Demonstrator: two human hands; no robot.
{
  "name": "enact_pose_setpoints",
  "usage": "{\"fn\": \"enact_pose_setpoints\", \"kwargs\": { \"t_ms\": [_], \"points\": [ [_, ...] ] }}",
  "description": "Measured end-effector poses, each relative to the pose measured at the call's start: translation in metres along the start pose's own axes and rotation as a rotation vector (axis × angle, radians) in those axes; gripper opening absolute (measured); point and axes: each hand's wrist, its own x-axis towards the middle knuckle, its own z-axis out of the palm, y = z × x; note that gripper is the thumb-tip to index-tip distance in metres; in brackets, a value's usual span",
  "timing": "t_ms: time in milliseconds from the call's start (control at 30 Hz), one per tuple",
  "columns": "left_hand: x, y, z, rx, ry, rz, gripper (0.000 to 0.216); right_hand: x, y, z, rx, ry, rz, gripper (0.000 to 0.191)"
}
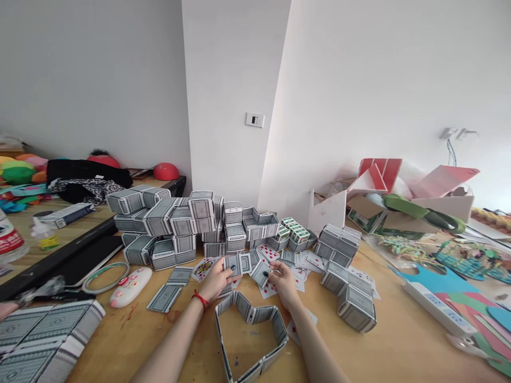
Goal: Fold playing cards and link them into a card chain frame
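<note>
"What's in the left grip?"

"It's closed on a short strip of grey-backed cards, with the thumb lying across the front. There's a red cord around that wrist."

"And the right grip?"

"Pinched on a single patterned card, thumb and finger at its side. The card tilts, just beside the strip. Both are around the middle of the surface."

"What's nearest to them?"

"A heart-shaped frame of upright card panels, between the forearms, toward the near edge. Its notch points to the far edge. Loose cards lie beyond and around the right hand, some of them face up."

"And toward the far edge?"

"A long stack of card-covered blocks, running from the far left corner toward the middle. Right of it, green-and-white boxes sit in grey card-built holders."

"Anything at the sides?"

"A large card-covered block in the near left corner, and a white oval object with pink and red trim beyond it, beside a pale ring. Toward the right edge there's a stepped card-built piece, then a white power strip next to coloured paper."
</note>
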Motion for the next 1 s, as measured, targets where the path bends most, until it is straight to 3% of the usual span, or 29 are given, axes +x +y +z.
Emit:
{"fn": "enact_pose_setpoints", "kwargs": {
  "t_ms": [233,533,733,1000],
  "points": [
    [-0.002,0.000,0.002,0.147,-0.029,-0.050,0.037,-0.003,-0.002,0.002,0.082,0.022,0.012,0.045],
    [-0.004,0.000,0.003,0.203,-0.161,-0.090,0.032,-0.006,0.000,0.017,0.311,-0.049,0.074,0.027],
    [-0.007,0.004,0.004,0.217,-0.187,-0.121,0.035,-0.005,0.005,0.018,0.228,0.047,0.059,0.032],
    [-0.008,0.003,0.010,0.211,-0.167,-0.122,0.033,-0.007,0.004,0.024,0.002,-0.051,-0.062,0.037]
  ]
}}
